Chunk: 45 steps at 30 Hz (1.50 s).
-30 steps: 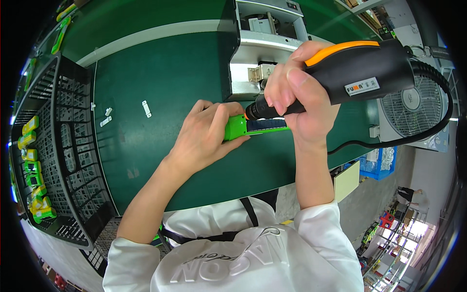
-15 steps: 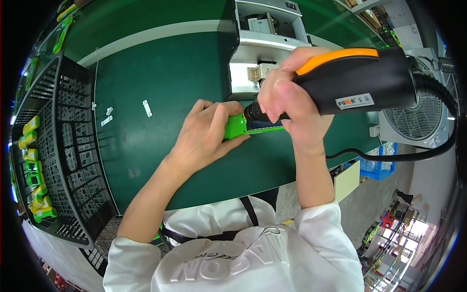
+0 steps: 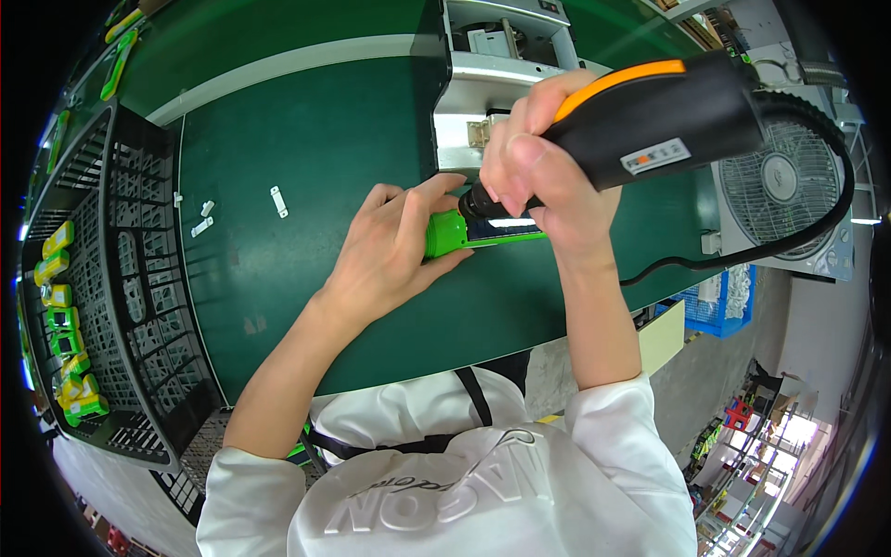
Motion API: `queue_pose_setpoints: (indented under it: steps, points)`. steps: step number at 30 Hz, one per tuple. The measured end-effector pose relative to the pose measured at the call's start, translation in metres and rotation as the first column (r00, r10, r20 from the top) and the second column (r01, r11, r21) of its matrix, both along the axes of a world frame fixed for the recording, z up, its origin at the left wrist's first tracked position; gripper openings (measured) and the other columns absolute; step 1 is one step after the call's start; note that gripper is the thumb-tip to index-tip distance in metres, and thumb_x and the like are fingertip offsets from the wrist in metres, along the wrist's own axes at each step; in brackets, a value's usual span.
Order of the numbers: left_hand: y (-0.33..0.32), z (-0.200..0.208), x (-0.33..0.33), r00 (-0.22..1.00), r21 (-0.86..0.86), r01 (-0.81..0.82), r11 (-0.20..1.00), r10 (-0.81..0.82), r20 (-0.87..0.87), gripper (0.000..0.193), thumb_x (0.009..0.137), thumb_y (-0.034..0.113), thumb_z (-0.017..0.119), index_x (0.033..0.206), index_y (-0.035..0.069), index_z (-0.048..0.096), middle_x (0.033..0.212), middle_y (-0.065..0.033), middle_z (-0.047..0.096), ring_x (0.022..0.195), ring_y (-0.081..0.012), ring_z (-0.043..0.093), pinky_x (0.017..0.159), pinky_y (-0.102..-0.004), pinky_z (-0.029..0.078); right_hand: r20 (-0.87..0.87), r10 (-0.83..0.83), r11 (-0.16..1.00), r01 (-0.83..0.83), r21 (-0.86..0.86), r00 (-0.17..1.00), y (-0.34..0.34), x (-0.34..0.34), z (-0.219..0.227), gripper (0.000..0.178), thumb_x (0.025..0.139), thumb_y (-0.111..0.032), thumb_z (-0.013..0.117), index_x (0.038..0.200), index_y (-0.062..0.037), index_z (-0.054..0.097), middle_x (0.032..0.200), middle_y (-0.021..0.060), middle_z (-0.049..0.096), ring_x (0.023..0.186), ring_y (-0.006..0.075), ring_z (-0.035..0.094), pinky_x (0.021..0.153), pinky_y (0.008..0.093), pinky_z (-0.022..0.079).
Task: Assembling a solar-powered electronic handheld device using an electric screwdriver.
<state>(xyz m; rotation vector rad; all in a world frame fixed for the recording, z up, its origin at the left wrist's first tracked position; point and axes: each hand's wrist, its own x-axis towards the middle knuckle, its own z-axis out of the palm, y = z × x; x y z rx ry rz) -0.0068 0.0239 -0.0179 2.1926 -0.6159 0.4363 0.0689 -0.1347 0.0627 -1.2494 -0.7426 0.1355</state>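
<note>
A bright green device (image 3: 446, 235) with a dark glossy panel lies on the green work surface (image 3: 306, 288). My left hand (image 3: 382, 243) grips its left end, thumb along the near edge and fingers on the far side. In my right hand (image 3: 555, 181) is a black electric screwdriver (image 3: 668, 125) with an orange stripe, held at a slant, its body up to the right. The screwdriver's nose reaches the device beside my left fingertips; the bit and any screw there are too small to make out. My right hand and the screwdriver hide part of the device's right end.
Several small white plastic pieces (image 3: 279, 202) lie left of my hands. A black crate (image 3: 139, 278) stands at the left edge, with yellow and green items (image 3: 63, 317) beyond. Behind my right hand is a metal machine (image 3: 459, 130). A black cable (image 3: 742, 265) curves past a fan (image 3: 780, 176).
The screwdriver and my right hand have shifted slightly left and its rear end has risen toward the far side. The device has turned a little; my left hand stays on it.
</note>
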Motion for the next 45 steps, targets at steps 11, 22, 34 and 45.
queue_pose_setpoints:
  steps: [11, 22, 34, 45]
  points:
    - [-0.001, 0.000, 0.004, 1.000, -0.038, 0.014, 0.999, -0.015, -0.016, 0.078, 0.072, 0.020, 0.080, 0.134, 0.003, 0.037, 0.103, -0.0100, 0.067, 0.091, -0.0282, 0.063, 0.084, -0.0381, 0.044, -0.149, 0.042, 0.985, -0.016, 0.172, 0.988, -0.003, -0.009, -0.005, 0.013, 0.079, 0.005, 0.061, 0.084, -0.0019, 0.051, 0.065, 0.0045, 0.053, 0.051, 0.0082, 0.050, 0.047, 0.0237, 0.042]
    - [0.008, 0.014, -0.027, 0.984, 0.035, 0.063, 0.997, -0.068, 0.164, 0.062, 0.070, 0.017, 0.078, 0.125, 0.006, 0.052, 0.088, -0.0065, 0.063, 0.080, -0.0234, 0.063, 0.076, -0.0358, 0.050, 0.085, 0.056, 0.931, -0.083, 0.356, 0.995, -0.067, -0.018, 0.008, 0.035, 0.086, -0.018, 0.053, 0.117, -0.0011, 0.048, 0.064, -0.0007, 0.040, 0.054, 0.0109, 0.036, 0.054, 0.0303, 0.030]
    - [0.107, 0.068, -0.385, 0.354, 0.264, -0.687, 0.677, 0.630, -0.692, 0.055, 0.070, 0.006, 0.078, 0.123, 0.003, 0.061, 0.109, -0.0144, 0.063, 0.100, -0.0280, 0.061, 0.089, -0.0364, 0.047, -0.055, -0.186, 0.908, 0.193, 0.372, 0.981, -0.177, -0.010, -0.029, 0.035, 0.081, -0.010, 0.050, 0.113, 0.0050, 0.047, 0.061, 0.0012, 0.039, 0.054, 0.0120, 0.038, 0.062, 0.0302, 0.032]
    - [0.135, -0.026, -0.485, 0.369, 0.622, -0.250, 0.743, 0.666, -0.648, 0.044, 0.072, 0.020, 0.076, 0.113, 0.009, 0.064, 0.112, -0.0095, 0.062, 0.108, -0.0317, 0.052, 0.094, -0.0441, 0.041, -0.150, 0.021, 0.894, 0.049, 0.446, 0.988, -0.189, -0.001, -0.043, 0.022, 0.087, -0.011, 0.047, 0.107, -0.0007, 0.049, 0.068, 0.0003, 0.036, 0.063, 0.0107, 0.036, 0.069, 0.0316, 0.029]
